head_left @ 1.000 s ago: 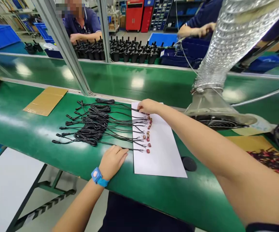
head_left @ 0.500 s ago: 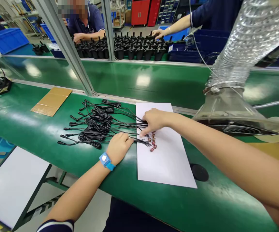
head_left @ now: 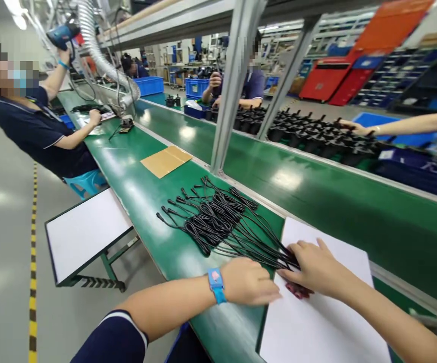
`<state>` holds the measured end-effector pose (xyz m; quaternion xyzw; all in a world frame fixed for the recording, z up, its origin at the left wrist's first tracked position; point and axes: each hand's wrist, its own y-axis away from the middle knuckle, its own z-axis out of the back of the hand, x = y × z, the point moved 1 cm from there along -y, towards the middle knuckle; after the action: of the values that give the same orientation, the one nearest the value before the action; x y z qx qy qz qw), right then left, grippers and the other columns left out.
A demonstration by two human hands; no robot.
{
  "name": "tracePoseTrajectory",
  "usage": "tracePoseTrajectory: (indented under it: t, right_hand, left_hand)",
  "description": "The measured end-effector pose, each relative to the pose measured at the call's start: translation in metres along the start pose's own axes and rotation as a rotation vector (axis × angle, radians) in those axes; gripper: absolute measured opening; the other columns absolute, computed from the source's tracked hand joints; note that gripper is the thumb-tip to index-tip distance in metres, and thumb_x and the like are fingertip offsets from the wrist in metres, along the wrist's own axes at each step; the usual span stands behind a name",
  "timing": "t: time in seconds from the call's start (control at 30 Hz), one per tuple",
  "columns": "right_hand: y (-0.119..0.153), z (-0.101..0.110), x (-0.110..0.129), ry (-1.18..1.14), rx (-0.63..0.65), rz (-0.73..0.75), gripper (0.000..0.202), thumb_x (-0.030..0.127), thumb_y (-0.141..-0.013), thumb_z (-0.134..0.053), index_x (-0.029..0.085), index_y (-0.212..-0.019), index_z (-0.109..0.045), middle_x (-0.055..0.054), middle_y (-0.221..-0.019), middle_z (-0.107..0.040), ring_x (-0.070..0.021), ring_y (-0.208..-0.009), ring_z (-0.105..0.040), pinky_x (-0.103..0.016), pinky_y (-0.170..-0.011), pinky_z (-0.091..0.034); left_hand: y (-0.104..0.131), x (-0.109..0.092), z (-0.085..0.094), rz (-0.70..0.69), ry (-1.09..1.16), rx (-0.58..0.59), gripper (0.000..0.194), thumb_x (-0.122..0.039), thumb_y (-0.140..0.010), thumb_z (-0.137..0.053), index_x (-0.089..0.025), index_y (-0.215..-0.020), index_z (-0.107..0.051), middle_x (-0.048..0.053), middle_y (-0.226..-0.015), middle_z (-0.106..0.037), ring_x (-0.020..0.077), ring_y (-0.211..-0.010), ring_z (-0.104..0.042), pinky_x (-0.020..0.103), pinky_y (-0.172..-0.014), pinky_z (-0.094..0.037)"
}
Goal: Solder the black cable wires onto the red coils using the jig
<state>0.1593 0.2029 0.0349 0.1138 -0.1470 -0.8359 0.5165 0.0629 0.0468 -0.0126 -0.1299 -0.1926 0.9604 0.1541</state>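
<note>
Black cables (head_left: 214,218) coiled on green surface (head_left: 176,272), between its front and far edges; their bunched ends cross the left edge of the white sheet (head_left: 317,333); right hand (head_left: 313,267) grasping that bunch, thumb on the near side, fingers on the far; red-brown pieces (head_left: 297,291) just beside the thumb; left hand (head_left: 249,283) nearer the front edge, fingers outstretched, blurred, released, tips over the sheet's left edge; contact with cables, cannot tell.
</note>
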Motion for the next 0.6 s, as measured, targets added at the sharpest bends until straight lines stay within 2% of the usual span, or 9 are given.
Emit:
tracePoseTrajectory:
  t: [0.1,0.2,0.37,0.43,0.47,0.5,0.57,0.6]
  right_hand:
    - [-0.005,0.000,0.002,0.000,0.021,0.004,0.035,0.042,-0.075,-0.047,0.015,-0.095,-0.058,-0.013,-0.092,-0.064,-0.0292,-0.096,-0.056,-0.054,-0.105,-0.017]
    - [-0.008,0.002,0.012,0.022,0.034,-0.035,0.032,0.033,-0.073,-0.046,0.014,-0.096,-0.057,-0.013,-0.087,-0.065,-0.0299,-0.096,-0.056,-0.054,-0.105,-0.017]
    - [-0.013,0.013,0.033,0.034,0.073,-0.044,0.012,0.026,-0.066,-0.046,0.015,-0.065,-0.052,-0.017,-0.081,-0.064,-0.0347,-0.095,-0.055,-0.057,-0.103,-0.017]
    - [-0.014,0.021,0.035,0.002,0.091,-0.033,0.009,0.025,-0.065,-0.046,0.016,-0.061,-0.047,-0.016,-0.081,-0.063,-0.0335,-0.095,-0.056,-0.056,-0.104,-0.017]
    - [-0.015,0.025,0.034,-0.032,0.122,-0.031,0.008,0.024,-0.065,-0.046,0.017,-0.061,-0.046,-0.014,-0.078,-0.063,-0.0308,-0.090,-0.059,-0.056,-0.102,-0.022]
    - [-0.015,0.029,0.033,-0.079,0.171,-0.033,0.006,0.022,-0.066,-0.044,0.017,-0.063,-0.045,-0.011,-0.072,-0.063,-0.0269,-0.081,-0.062,-0.054,-0.097,-0.032]
    - [-0.015,0.038,0.029,-0.185,0.292,-0.051,0.007,0.018,-0.068,-0.038,0.017,-0.072,-0.044,-0.005,-0.061,-0.060,-0.0187,-0.059,-0.061,-0.043,-0.072,-0.050]
    - [-0.016,0.042,0.026,-0.246,0.351,-0.065,0.011,0.016,-0.069,-0.037,0.018,-0.078,-0.044,-0.003,-0.059,-0.060,-0.0162,-0.051,-0.059,-0.035,-0.057,-0.050]
  left_hand:
    - [0.002,-0.014,-0.008,-0.117,0.125,0.118,0.045,-0.058,-0.083,-0.044,-0.021,-0.069,-0.066,0.001,-0.058,-0.058,0.0113,-0.056,-0.051,0.025,-0.046,-0.030]
    - [0.003,-0.026,-0.017,-0.155,0.168,0.211,0.045,-0.062,-0.078,-0.049,-0.022,-0.069,-0.067,0.001,-0.059,-0.060,0.0112,-0.058,-0.054,0.024,-0.042,-0.029]
    - [0.004,-0.029,-0.020,-0.144,0.186,0.184,0.044,-0.063,-0.072,-0.056,-0.021,-0.079,-0.068,-0.001,-0.059,-0.062,0.0123,-0.059,-0.057,0.024,-0.040,-0.028]
    - [0.003,-0.028,-0.017,-0.145,0.191,0.193,0.044,-0.063,-0.072,-0.057,-0.021,-0.078,-0.067,-0.001,-0.060,-0.062,0.0123,-0.059,-0.057,0.025,-0.039,-0.028]
    - [0.003,-0.027,-0.016,-0.148,0.192,0.208,0.043,-0.063,-0.072,-0.057,-0.021,-0.077,-0.067,-0.001,-0.060,-0.063,0.0124,-0.058,-0.057,0.025,-0.039,-0.027]
    - [0.003,-0.027,-0.014,-0.153,0.192,0.224,0.043,-0.062,-0.072,-0.056,-0.020,-0.075,-0.067,-0.001,-0.060,-0.063,0.0125,-0.058,-0.057,0.025,-0.038,-0.027]
    - [0.001,-0.028,-0.011,-0.168,0.189,0.246,0.043,-0.061,-0.073,-0.056,-0.020,-0.070,-0.065,-0.001,-0.059,-0.062,0.0127,-0.058,-0.058,0.025,-0.037,-0.025]
    - [0.001,-0.028,-0.010,-0.176,0.188,0.250,0.043,-0.061,-0.074,-0.056,-0.019,-0.067,-0.064,0.000,-0.059,-0.062,0.0128,-0.058,-0.058,0.025,-0.037,-0.025]
